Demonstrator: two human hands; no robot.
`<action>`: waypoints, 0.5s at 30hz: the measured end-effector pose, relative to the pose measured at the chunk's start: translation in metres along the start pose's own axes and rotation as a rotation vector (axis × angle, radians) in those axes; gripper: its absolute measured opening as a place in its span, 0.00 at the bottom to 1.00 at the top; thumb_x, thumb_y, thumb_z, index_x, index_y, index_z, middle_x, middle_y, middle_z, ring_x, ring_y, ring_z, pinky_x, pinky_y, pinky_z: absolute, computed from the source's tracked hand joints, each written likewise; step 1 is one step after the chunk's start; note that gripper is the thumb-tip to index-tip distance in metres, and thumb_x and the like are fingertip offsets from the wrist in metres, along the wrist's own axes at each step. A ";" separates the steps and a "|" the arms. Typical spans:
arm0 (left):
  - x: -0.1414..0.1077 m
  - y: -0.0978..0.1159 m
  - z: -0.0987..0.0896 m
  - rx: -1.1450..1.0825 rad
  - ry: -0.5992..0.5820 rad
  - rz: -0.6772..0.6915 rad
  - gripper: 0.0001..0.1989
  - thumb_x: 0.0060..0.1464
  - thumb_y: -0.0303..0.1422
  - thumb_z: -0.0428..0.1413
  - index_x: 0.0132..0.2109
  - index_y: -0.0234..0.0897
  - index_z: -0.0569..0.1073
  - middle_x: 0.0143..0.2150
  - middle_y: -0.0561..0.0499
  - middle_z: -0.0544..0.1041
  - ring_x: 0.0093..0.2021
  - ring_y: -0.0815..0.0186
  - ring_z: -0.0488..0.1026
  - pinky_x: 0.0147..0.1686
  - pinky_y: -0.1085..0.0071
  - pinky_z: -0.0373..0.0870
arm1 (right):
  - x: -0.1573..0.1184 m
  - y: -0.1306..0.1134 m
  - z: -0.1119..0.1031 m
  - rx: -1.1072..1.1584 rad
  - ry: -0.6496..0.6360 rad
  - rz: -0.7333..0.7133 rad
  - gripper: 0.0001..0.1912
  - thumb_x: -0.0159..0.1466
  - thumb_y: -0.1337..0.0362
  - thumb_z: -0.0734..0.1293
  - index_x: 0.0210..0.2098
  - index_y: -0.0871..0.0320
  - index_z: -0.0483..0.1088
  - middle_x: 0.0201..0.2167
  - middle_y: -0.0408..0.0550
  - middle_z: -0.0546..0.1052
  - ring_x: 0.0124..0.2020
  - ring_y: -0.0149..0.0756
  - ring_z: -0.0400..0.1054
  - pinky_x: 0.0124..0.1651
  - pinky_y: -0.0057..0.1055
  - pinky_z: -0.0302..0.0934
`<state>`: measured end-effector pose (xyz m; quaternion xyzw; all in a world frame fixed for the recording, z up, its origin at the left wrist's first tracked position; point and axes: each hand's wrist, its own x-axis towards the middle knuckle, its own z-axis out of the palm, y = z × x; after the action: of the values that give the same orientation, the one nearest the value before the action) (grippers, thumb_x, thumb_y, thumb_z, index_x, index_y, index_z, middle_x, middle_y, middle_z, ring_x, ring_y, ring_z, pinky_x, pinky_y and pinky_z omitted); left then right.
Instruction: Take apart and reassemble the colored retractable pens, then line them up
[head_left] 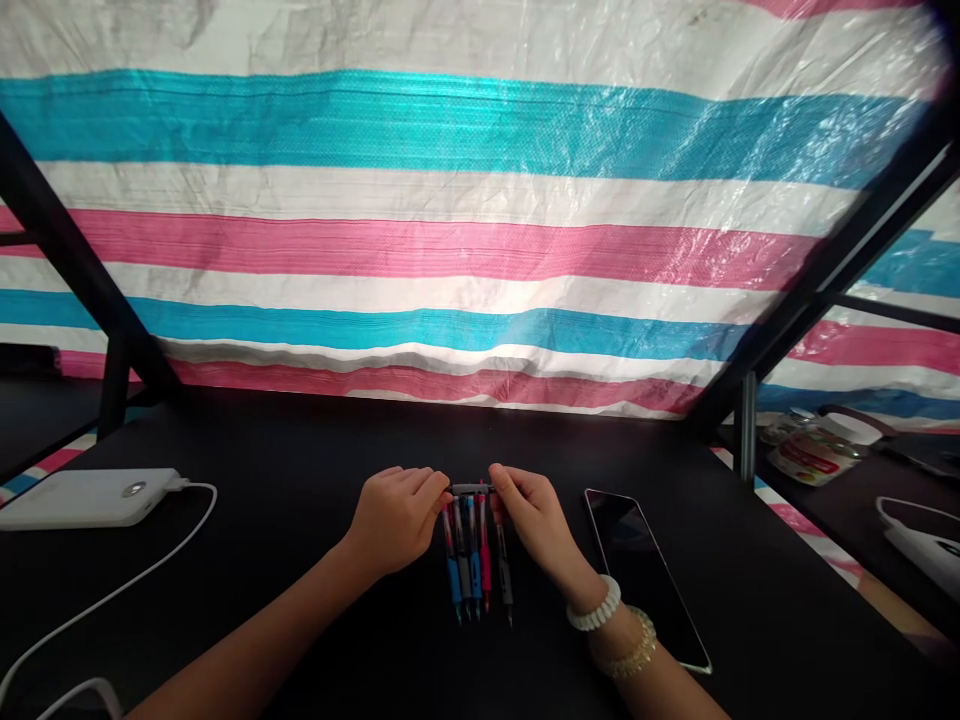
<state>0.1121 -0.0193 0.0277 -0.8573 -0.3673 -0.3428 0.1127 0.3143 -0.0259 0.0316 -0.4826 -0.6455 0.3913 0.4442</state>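
Between my two hands a grey and black pen [471,489] lies crosswise, level, over the upper ends of several pens. My left hand [400,515] pinches its left end, and my right hand [531,515] pinches its right end. Below it the other pens lie side by side on the black table [300,440], tips toward me: a blue one [454,580] at the left, grey and blue ones beside it, then a pink one [485,570]. A grey pen [505,577] lies a little apart at the right. Two bracelets circle my right wrist.
A dark phone [645,570] lies right of the pens, partly behind my right wrist. At the left is a white power bank [90,498] with a white cable [150,578]. Black frame bars rise on both sides, before a striped sheet [450,245]. A jar [817,452] stands far right.
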 end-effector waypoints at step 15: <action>0.000 -0.002 -0.002 -0.005 -0.043 -0.061 0.08 0.63 0.31 0.47 0.38 0.38 0.70 0.28 0.54 0.76 0.24 0.66 0.70 0.27 0.67 0.58 | 0.002 0.007 0.002 0.015 0.005 0.024 0.22 0.67 0.48 0.62 0.23 0.57 0.65 0.21 0.42 0.68 0.23 0.30 0.61 0.24 0.27 0.54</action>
<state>0.1098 -0.0184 0.0290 -0.8531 -0.3946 -0.3286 0.0922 0.3145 -0.0226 0.0250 -0.4881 -0.6356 0.3999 0.4448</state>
